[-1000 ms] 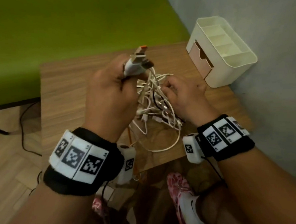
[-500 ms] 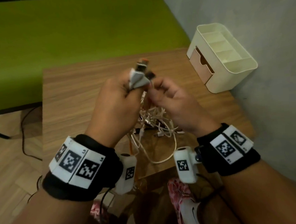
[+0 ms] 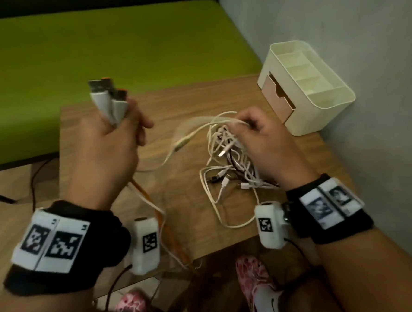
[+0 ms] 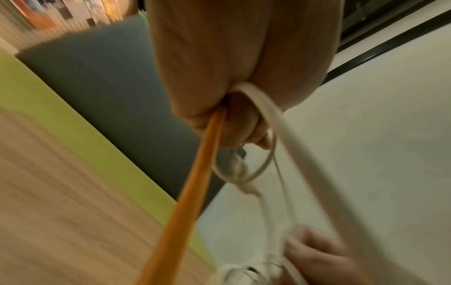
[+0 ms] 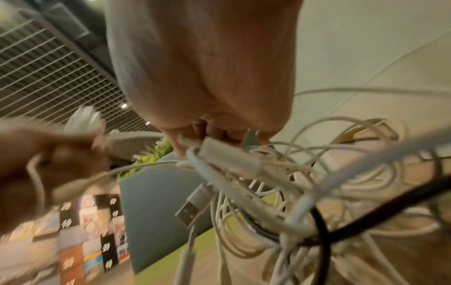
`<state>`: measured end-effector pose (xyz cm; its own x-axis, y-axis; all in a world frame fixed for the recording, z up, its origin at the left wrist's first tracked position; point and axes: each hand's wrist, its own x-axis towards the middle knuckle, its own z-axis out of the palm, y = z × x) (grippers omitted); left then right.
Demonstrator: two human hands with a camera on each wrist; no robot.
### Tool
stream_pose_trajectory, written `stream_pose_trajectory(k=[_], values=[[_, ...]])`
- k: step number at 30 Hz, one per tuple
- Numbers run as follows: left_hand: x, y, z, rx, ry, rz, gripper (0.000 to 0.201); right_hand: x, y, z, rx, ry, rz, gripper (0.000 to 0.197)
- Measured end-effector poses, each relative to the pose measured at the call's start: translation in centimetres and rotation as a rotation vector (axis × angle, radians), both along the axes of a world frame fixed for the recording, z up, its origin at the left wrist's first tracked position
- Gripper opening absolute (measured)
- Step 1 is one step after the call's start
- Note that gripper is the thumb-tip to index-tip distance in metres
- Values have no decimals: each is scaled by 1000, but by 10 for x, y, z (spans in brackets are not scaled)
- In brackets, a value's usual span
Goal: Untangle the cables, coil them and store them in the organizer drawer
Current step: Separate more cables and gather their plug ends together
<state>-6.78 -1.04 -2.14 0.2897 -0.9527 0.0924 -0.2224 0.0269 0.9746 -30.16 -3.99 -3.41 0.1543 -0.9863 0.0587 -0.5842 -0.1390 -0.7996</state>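
My left hand is raised over the table's left half and grips a bunch of USB plugs that stick up from the fist. An orange cable and white cables hang down from that fist. My right hand pinches strands at the top of the tangle of white and black cables, which lies on the wooden table. In the right wrist view the tangle hangs under my fingers. The cream organizer with its tan drawer stands at the table's far right corner.
A grey wall runs close along the table's right side. A green surface lies beyond the far edge. The table's near edge is just past my wrists, with my shoes and the floor below.
My hands were together over the tangle; now the left has pulled up and left with the plugs, and the right has dropped right onto the tangle. A white cable stretches between them.
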Motion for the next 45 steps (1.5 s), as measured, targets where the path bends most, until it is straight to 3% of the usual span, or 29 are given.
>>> stream_pose_trajectory(k=[2, 7, 12, 14, 16, 19, 25, 28, 32, 34, 36, 39, 40, 42, 45], values=[[12, -1, 0, 10, 36, 94, 41, -10, 0, 5, 52, -91, -57, 13], [3, -3, -1, 48, -238, 87, 38, -4, 0, 1, 73, -140, -49, 14], [3, -2, 2, 30, -239, 108, 31, -12, -2, 4, 50, -255, -28, 20], [-15, 1, 2, 35, -308, -9, 30, -4, 1, 3, -4, -211, 59, 19], [-38, 5, 1, 60, -331, -153, 30, 8, 2, -4, -91, -45, 132, 11], [-56, 7, -2, 125, -456, -322, 25, 16, 2, -17, -191, 134, 165, 13], [-53, 4, -9, 203, -512, -396, 22, 21, 4, -14, -292, 158, 142, 14], [-52, 4, -5, 144, -515, -349, 26, 21, 6, -9, -262, 127, 146, 9], [-38, 7, 4, -68, -396, -224, 26, 13, 0, -19, -120, 145, 207, 10], [-33, 10, 4, -147, -277, -200, 28, 13, -4, -26, -143, 193, 206, 14], [-31, 11, 5, -155, -50, -182, 31, 12, -7, -32, -204, 252, 183, 16], [-27, 9, 14, -143, 430, -167, 31, 7, -11, -37, -152, 407, 135, 17], [-22, 8, 15, -136, 474, -166, 30, 4, -12, -37, -130, 391, 132, 16], [-8, 5, 11, -66, 320, -123, 34, 0, -11, -29, -64, 236, 127, 16], [8, 0, 0, 132, -165, -53, 34, -6, -7, -14, -3, 18, 53, 14]])
